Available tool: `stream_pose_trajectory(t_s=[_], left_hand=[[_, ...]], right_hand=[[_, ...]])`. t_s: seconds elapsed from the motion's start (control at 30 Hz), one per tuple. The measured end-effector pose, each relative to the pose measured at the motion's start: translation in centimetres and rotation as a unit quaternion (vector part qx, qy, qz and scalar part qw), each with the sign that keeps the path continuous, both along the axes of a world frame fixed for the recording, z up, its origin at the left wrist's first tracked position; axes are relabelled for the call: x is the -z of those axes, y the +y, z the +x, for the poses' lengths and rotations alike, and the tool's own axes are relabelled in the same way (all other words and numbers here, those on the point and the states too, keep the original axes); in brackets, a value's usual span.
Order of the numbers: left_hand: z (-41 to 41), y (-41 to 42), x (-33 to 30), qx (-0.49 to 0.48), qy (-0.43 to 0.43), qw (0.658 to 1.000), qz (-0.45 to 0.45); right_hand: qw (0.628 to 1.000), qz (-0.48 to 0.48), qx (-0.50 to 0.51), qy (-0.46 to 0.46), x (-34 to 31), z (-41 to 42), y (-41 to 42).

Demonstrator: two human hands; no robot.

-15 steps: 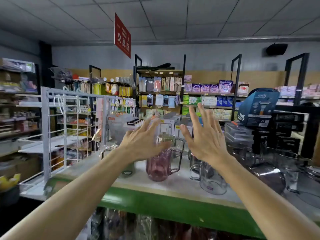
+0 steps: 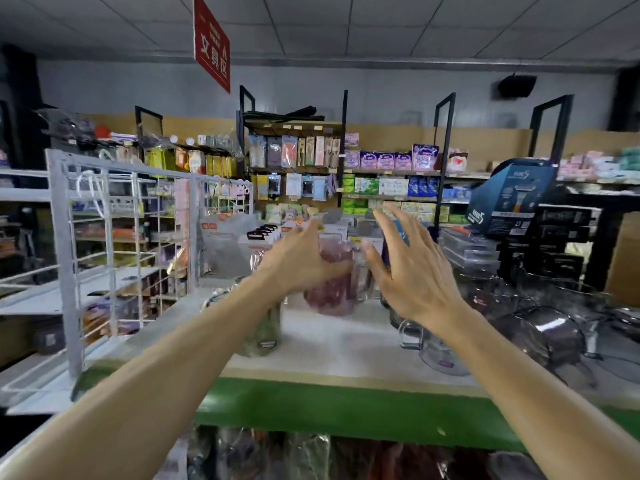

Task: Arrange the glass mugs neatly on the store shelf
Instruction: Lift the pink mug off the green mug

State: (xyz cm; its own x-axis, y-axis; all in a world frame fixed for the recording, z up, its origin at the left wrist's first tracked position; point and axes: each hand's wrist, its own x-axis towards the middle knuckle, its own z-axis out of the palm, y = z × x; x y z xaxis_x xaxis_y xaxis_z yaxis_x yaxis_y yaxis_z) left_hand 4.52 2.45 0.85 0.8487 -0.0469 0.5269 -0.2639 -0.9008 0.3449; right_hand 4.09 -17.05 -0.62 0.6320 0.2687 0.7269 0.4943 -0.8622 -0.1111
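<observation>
A: Start at nine o'clock. What stands there?

B: A white wire rack at the shelf's left end, with small goods hung behind it. Just right of it, partly behind the left forearm, a greenish glass mug stands upright on the white shelf top.

A: And the left hand?

B: The left hand reaches forward toward twelve o'clock, fingers curled around the left side of the pink glass mug, thumb near its front. It touches the glass and looks to have hold of it; the blur hides how firmly.

A: Where does that mug sit?

B: Dead centre of the shelf top, upright, between the two hands. I cannot tell whether its base rests on the surface.

A: The right hand?

B: The right hand is at one o'clock from the pink mug, spread wide, fingers fanned upward, holding nothing. Whether the thumb touches the mug I cannot tell.

A: Further right?

B: Below that wrist, at four o'clock from the pink mug, a clear glass mug stands near the shelf's green front edge. Past it, toward three o'clock, dark smoky glassware crowds together, too blurred to count.
</observation>
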Motion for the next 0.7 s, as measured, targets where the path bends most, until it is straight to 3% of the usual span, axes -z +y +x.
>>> stream_pose_trajectory(t_s=[0.33,0.7], left_hand=[[3.5,6.1,-4.5,0.049,-0.057,0.960,-0.270],[4.5,12.2,-2.5,-0.020,-0.089,0.985,-0.148]], right_hand=[[1.000,0.008,-0.005,0.020,1.1,-2.6,6.9],[0.983,-0.057,-0.087,0.154,2.5,-2.1,15.2]])
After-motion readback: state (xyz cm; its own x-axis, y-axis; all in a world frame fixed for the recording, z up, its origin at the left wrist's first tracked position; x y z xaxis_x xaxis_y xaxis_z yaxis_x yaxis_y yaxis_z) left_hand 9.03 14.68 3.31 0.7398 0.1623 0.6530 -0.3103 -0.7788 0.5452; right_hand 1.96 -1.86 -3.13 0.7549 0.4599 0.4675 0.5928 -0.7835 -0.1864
